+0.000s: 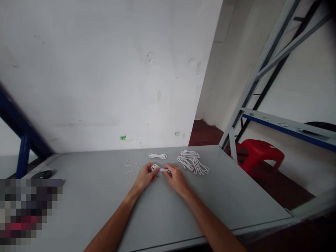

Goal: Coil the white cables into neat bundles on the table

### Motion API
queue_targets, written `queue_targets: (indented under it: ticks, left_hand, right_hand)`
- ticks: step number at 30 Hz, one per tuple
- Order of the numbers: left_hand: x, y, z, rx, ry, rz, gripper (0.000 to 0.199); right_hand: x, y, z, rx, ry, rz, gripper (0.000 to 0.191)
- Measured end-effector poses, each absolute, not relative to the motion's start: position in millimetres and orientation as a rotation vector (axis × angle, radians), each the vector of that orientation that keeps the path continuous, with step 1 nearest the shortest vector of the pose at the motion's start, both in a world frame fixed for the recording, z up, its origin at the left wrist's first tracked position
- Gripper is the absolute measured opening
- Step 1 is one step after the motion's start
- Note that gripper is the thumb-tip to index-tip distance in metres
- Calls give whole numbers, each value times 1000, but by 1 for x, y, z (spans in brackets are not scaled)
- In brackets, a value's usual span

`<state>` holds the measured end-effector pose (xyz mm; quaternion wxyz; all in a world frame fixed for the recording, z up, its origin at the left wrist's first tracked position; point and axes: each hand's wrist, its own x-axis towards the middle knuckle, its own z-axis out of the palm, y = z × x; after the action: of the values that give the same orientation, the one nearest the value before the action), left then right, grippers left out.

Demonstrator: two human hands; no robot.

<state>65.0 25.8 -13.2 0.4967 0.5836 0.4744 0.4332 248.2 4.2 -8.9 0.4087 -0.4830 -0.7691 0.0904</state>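
Both my hands are together near the middle of the grey table (pixel 225 196). My left hand (pixel 145 176) and my right hand (pixel 176 179) pinch a small looped bundle of white cord (pixel 158 169) between their fingers. Beyond them lies a neat white cord coil (pixel 157 156). To the right of that is a larger heap of looped white cord (pixel 192 161). Some short, thin white strands (pixel 130 168) lie just left of my left hand.
A dark round object (pixel 42 174) sits at the table's far left, beside a pixelated patch (pixel 26 213). A white wall (pixel 105 70) rises behind the table. To the right stand a grey metal shelf frame (pixel 252 91) and a red plastic stool (pixel 259 155) on dark red floor.
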Motion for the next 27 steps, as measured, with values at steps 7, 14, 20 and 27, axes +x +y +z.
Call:
queue_targets:
  ticks: [7, 14, 20, 27]
  left_hand:
    - [71, 69, -9, 1349, 1467, 1156, 35]
    - [69, 57, -22, 1551, 1454, 1098, 76]
    - [50, 8, -33, 2202, 1305, 960, 84]
    - [28, -42, -23, 2756, 1302, 519, 68]
  right_hand:
    - [256, 12, -11, -1208, -1793, 125, 25]
    - [257, 7, -12, -1201, -1827, 189, 24]
    - [259, -5, -13, -1249, -1951, 237, 36]
    - [269, -40, -12, -1347, -2257, 145, 68]
